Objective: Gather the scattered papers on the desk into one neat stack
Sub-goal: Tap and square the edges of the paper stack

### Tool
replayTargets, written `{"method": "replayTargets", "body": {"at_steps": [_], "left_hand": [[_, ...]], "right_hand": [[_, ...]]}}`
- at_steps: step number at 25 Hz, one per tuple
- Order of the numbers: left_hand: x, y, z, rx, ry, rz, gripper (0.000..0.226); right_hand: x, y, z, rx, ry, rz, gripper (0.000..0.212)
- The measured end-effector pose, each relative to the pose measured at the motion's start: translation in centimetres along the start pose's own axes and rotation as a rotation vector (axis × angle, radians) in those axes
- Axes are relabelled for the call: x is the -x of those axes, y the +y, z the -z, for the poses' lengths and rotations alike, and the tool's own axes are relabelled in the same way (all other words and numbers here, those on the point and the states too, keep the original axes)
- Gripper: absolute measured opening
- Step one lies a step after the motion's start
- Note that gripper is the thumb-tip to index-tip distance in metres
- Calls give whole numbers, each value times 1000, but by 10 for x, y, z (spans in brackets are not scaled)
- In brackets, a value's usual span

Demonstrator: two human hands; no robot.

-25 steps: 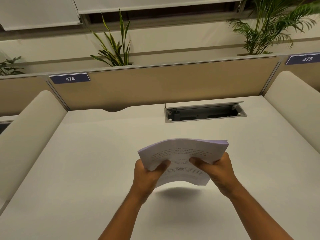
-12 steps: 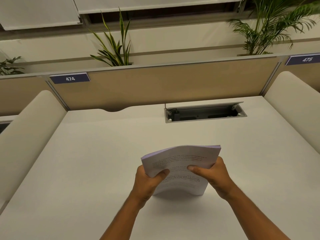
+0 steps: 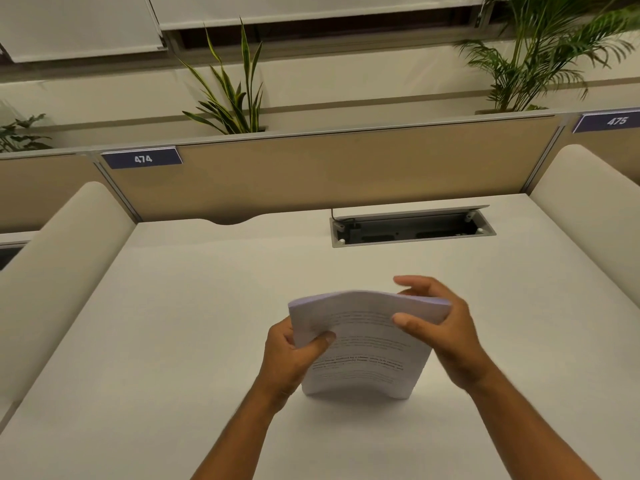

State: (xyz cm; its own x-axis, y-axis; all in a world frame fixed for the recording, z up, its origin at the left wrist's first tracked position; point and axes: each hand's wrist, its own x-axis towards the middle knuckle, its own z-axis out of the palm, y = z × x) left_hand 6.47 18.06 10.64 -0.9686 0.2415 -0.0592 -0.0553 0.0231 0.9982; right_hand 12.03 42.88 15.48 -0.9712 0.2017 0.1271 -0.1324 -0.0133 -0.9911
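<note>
- Head view: the stack of papers [image 3: 363, 344] stands on its lower edge on the bench [image 3: 173, 323], on the near side of the cable box [image 3: 412, 226] and well apart from it. I take this as squaring the sheets by tapping them on edge.
- The left hand [image 3: 291, 358] is clamped on the stack's left edge, thumb on the printed face, which keeps the sheets upright and bowed.
- The right hand [image 3: 440, 323] sits at the upper right corner, thumb resting on the face and fingers spread loose behind the top edge; a guiding touch, not a firm clamp.
- The stack is between both hands, touching each.
- No loose sheets show elsewhere on the bench, so gathering looks nearly done.
</note>
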Motion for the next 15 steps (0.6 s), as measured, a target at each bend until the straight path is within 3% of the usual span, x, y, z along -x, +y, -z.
{"method": "replayTargets", "body": {"at_steps": [4, 8, 11, 15], "left_hand": [[4, -7, 0, -31, -36, 20, 33], [7, -11, -3, -29, -67, 11, 45], [8, -15, -2, -32, -75, 9, 45], [9, -19, -1, -39, -80, 15, 42]], "right_hand": [[-25, -55, 7, 271, -208, 7, 58], [-49, -97, -17, 976, -551, -3, 64], [-55, -96, -49, 1354, -675, 60, 62], [-53, -78, -70, 1393, -780, 61, 39]]}}
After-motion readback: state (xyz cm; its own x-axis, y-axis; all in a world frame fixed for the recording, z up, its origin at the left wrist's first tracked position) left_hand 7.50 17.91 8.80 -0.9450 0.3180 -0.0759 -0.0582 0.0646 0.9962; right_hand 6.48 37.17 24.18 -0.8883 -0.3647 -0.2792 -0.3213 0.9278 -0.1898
